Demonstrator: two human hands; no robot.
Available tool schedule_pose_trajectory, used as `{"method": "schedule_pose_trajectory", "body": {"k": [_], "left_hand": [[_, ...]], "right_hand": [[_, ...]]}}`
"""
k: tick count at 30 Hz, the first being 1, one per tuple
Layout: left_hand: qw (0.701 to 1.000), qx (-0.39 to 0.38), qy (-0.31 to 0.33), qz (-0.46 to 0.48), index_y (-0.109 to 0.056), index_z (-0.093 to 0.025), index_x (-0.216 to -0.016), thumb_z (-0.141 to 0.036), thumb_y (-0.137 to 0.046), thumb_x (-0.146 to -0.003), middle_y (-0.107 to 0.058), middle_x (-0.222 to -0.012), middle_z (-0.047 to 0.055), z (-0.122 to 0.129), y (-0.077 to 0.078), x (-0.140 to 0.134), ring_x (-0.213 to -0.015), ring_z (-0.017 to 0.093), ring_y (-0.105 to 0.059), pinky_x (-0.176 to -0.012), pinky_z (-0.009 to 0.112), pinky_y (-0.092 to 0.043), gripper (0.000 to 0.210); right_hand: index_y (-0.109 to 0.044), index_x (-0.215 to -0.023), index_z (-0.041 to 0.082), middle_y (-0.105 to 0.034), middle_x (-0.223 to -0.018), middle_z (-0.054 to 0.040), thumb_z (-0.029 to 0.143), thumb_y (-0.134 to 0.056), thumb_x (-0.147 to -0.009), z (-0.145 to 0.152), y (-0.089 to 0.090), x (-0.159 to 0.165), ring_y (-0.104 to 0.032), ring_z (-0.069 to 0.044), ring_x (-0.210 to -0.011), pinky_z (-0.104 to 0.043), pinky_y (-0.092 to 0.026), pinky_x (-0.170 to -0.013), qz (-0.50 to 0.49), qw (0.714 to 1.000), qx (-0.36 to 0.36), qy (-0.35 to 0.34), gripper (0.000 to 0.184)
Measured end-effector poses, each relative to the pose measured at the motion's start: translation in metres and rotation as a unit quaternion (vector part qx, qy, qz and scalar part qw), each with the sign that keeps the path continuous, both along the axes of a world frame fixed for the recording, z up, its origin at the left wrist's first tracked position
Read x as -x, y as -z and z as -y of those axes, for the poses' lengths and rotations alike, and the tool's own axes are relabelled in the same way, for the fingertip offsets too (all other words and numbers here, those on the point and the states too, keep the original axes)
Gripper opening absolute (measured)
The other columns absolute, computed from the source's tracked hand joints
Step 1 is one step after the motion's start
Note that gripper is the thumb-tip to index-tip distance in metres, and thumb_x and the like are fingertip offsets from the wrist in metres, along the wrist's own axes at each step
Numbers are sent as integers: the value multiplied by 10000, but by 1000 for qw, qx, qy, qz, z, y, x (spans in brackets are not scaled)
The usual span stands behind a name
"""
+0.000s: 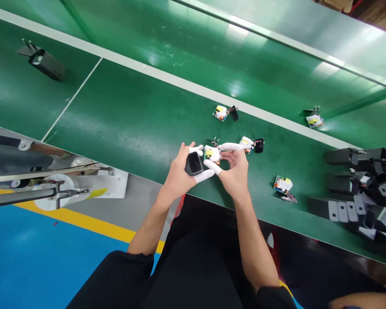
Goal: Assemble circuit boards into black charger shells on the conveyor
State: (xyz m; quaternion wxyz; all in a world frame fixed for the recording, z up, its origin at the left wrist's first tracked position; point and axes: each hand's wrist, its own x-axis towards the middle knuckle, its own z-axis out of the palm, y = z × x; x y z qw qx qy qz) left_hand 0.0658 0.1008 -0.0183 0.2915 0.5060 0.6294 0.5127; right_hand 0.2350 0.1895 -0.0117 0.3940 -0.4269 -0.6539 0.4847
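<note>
My left hand (181, 171), with white finger covers on some fingertips, is closed round a black hollow plastic housing (194, 164) whose open end faces up. My right hand (234, 167), in similar covers, pinches a small circuit board (212, 153) with white and yellow wrapping. A plug part with metal pins (215, 140) shows just beyond that board. Board and housing are close together, the board to the right of the housing. Just past my right fingers lies another circuit board (246, 143), wired to a black end piece (259, 145).
More circuit boards lie on the green bench, one farther back (220, 112), one at right (283, 184) and one far right (314, 120). Black housings (341, 183) crowd the right end. An assembled-looking black adapter (46, 63) lies far left. Another person's arm (48, 149) is at left.
</note>
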Motion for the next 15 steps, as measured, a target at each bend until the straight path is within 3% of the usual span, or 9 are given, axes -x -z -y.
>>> {"method": "schedule_pose_trajectory", "body": {"k": [3, 6, 11, 15], "left_hand": [[981, -120, 14, 152, -598, -280, -1268, -614, -869, -910, -738, -1267, 76, 11, 0, -19, -1198, 285, -760, -1045, 446, -635, 560], [960, -193, 13, 203, -592, -298, -1315, -587, -905, -886, -718, -1340, 100, 20, 0, -38, -1262, 300, -744, -1073, 450, -637, 605], [953, -193, 52, 227, -614, -297, -1334, -552, -974, -824, -718, -1411, 137, 25, -1, -53, -1451, 364, -666, -1263, 577, -527, 675], [958, -161, 87, 220, -587, -294, -1316, -586, -988, -792, -664, -1558, 179, 27, 0, -53, -1560, 412, -589, -1274, 638, -511, 721]], "right_hand": [[-658, -1256, 318, -754, -1248, -42, 440, -970, -815, 19, -7, 2, -730, -224, -1038, -421, -649, -942, -111, 988, 110, -13, 554], [-710, -1312, 323, -776, -1256, -43, 462, -896, -919, 35, -18, 3, -739, -226, -1065, -439, -647, -1003, -168, 968, 187, -10, 456], [-763, -1261, 299, -797, -1250, -56, 550, -899, -906, 43, -31, -2, -758, -249, -1094, -467, -669, -1022, -232, 939, 253, 19, 456], [-754, -1196, 316, -792, -1268, -53, 621, -840, -926, 36, -27, -14, -758, -247, -1117, -455, -690, -965, -219, 937, 271, 23, 416]]}}
